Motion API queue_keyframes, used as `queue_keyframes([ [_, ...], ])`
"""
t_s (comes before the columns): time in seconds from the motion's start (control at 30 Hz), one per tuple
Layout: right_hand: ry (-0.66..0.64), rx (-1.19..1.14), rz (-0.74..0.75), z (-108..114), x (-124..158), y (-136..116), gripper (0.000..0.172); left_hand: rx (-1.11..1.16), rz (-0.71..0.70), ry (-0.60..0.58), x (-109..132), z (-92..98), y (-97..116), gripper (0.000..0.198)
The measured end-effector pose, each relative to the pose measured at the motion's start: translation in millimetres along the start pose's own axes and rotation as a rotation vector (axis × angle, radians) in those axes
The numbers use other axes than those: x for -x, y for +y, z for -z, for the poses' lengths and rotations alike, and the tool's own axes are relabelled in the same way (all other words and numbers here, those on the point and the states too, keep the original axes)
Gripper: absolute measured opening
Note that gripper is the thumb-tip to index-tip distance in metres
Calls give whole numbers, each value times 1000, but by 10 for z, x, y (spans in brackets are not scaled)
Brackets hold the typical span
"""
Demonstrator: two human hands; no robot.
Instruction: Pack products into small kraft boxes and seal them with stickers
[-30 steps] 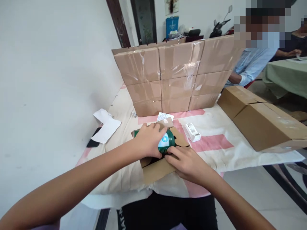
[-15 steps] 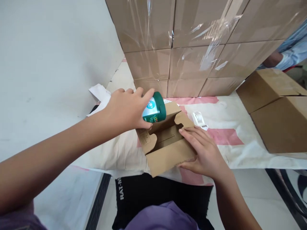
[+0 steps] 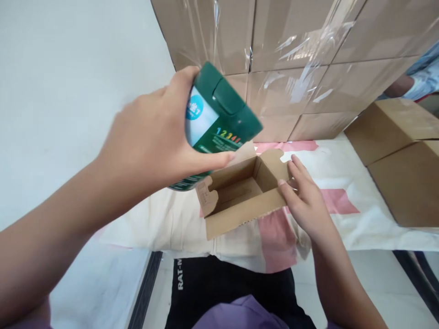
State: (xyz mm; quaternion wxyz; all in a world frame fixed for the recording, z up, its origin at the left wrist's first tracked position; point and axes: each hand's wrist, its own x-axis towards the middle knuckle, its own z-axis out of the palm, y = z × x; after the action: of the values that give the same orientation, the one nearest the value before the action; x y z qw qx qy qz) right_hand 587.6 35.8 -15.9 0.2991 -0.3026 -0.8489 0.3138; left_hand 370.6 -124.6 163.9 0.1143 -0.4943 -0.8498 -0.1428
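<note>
My left hand (image 3: 151, 137) is wrapped round a green plastic bottle (image 3: 222, 119) with a dark green flip cap and a white and blue label. It is held tilted above the left end of a small open cardboard box (image 3: 236, 219). The box rests on the cloth with its flaps spread and no contents visible in the part I can see. At the box's right end, my right hand (image 3: 305, 196) grips the edge by the side flap, thumb in front and fingers behind.
Cardboard boxes (image 3: 274, 91) wrapped in clear film are stacked behind. A larger carton (image 3: 404, 178) stands at right on the cream and pink cloth (image 3: 277, 242). A white wall (image 3: 68, 91) lies to the left. Another person's sleeve (image 3: 425, 77) shows at the far right.
My left hand has raised the bottle up and closer to me, tilting it. The open box has turned slightly, and my right hand has shifted right along its end.
</note>
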Motion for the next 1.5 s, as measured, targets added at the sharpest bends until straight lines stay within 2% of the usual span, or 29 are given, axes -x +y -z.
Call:
queue_keyframes([
  [0.1, 15, -205, -52, -90, -76, 188, 56, 193, -8, -93, -158, -175, 170, 95],
  [0.23, 72, -544, -45, -400, -97, 384, 53, 331, -68, -248, -310, -732, 348, 99],
  [0.33, 256, -694, -38, -704, -106, 503, 49, 304, -160, -338, -296, -1112, 408, 97],
  [0.4, 368, -691, -25, -857, -108, 565, 38, 268, -163, -370, -253, -1216, 387, 97],
  [0.5, 370, -601, 44, -946, -88, 601, 25, 194, -109, -408, -171, -1116, 264, 104],
  [0.63, 398, -481, 196, -909, -49, 562, 25, 4, -31, -540, -28, -767, 60, 101],
  [0.73, 321, -468, 257, -894, -27, 515, 26, -130, 44, -610, 74, -663, 1, 101],
  [0.83, 229, -455, 296, -909, -7, 500, 28, -208, 16, -655, 98, -785, 66, 92],
  [1.0, 371, -330, 342, -912, -4, 547, 32, -222, -125, -572, -85, -1028, 217, 96],
  [1.13, 377, -305, 308, -917, -19, 562, 35, -259, -171, -698, -174, -1143, 253, 93],
  [1.23, 368, -306, 314, -933, -15, 562, 35, -388, -168, -789, -113, -1335, 306, 75],
  [1.33, 372, -308, 325, -948, -8, 567, 35, -414, -174, -853, -46, -1499, 348, 76],
  [1.43, 375, -314, 324, -951, -13, 570, 35, -383, -209, -855, -42, -1510, 327, 79],
  [1.5, 375, -314, 327, -947, -20, 569, 35, -365, -284, -837, -62, -1467, 291, 76],
])
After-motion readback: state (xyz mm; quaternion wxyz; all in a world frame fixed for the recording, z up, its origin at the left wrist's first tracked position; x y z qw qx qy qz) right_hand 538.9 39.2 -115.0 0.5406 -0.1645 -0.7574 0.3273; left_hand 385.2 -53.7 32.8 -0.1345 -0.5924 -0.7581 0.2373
